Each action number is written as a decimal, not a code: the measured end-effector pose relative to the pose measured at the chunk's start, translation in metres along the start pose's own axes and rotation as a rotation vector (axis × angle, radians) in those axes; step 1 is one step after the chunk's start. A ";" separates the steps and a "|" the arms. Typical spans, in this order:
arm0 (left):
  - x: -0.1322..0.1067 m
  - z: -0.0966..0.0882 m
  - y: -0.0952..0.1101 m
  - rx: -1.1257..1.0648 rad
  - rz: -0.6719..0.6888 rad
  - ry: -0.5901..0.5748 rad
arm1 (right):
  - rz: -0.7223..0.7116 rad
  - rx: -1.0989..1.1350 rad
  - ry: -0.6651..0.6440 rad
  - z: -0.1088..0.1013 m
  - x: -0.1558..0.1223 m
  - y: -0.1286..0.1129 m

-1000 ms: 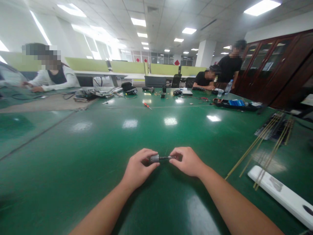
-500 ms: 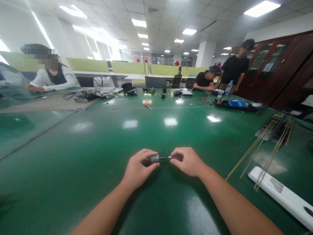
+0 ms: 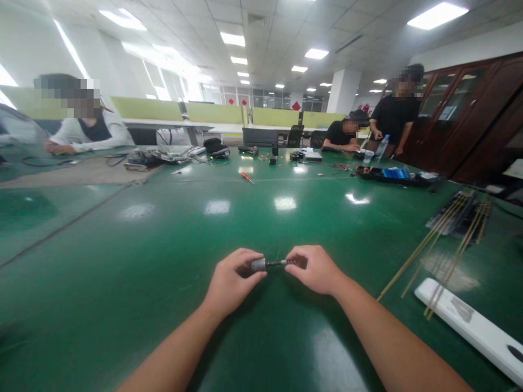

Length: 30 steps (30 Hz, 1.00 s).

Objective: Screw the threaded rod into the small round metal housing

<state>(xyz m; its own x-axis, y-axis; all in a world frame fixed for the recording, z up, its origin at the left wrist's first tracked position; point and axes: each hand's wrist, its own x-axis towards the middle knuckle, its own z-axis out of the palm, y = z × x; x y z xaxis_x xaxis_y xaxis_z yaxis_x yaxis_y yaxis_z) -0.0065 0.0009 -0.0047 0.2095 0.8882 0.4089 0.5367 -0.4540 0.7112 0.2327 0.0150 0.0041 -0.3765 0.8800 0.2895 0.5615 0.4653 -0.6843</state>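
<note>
Thumb and fingers of my left hand (image 3: 231, 280) are closed round a small grey metal cylinder (image 3: 258, 264), just above the green table (image 3: 261, 223). From its right end a thin dark rod or twisted wire (image 3: 274, 263) runs straight across to my right hand (image 3: 312, 269), which pinches its far end. A pale bit shows on the rod close to the right fingertips. The rod lies roughly level. What exactly the cylinder is I cannot make out, and its left end is partly hidden by my fingers.
An orange-handled screwdriver (image 3: 247, 177) lies farther up the table. To the right are thin brass-coloured rods (image 3: 429, 245) and a long white device (image 3: 466, 326). Tools, cables, a black tray (image 3: 370, 174) and a plastic bottle (image 3: 382, 147) line the far edge, where several people are.
My hands and the held piece stay almost still; the right fingers shift very slightly. The standing person at the back right has raised a hand and turned a little.
</note>
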 end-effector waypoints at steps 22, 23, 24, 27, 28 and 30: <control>0.009 -0.002 -0.021 -0.306 -0.314 0.239 | 0.133 0.193 -0.176 0.002 0.004 0.010; 0.009 -0.003 -0.021 -0.309 -0.322 0.243 | 0.132 0.177 -0.167 0.003 0.005 0.011; 0.009 -0.003 -0.020 -0.313 -0.331 0.243 | 0.130 0.166 -0.161 0.004 0.005 0.012; 0.006 -0.008 -0.011 -0.308 -0.363 0.227 | 0.121 0.155 -0.159 0.005 0.006 0.015; 0.004 -0.012 -0.006 -0.284 -0.364 0.217 | 0.116 0.156 -0.159 0.005 0.006 0.016; -0.004 -0.027 0.005 -0.187 -0.350 0.178 | 0.106 0.161 -0.163 0.005 0.005 0.016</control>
<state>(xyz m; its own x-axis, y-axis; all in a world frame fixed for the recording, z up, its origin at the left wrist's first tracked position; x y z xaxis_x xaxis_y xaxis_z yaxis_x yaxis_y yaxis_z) -0.0265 -0.0062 0.0122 -0.1122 0.9722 0.2055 0.3899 -0.1472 0.9090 0.2363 0.0269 -0.0089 -0.4430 0.8900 0.1075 0.4844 0.3386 -0.8067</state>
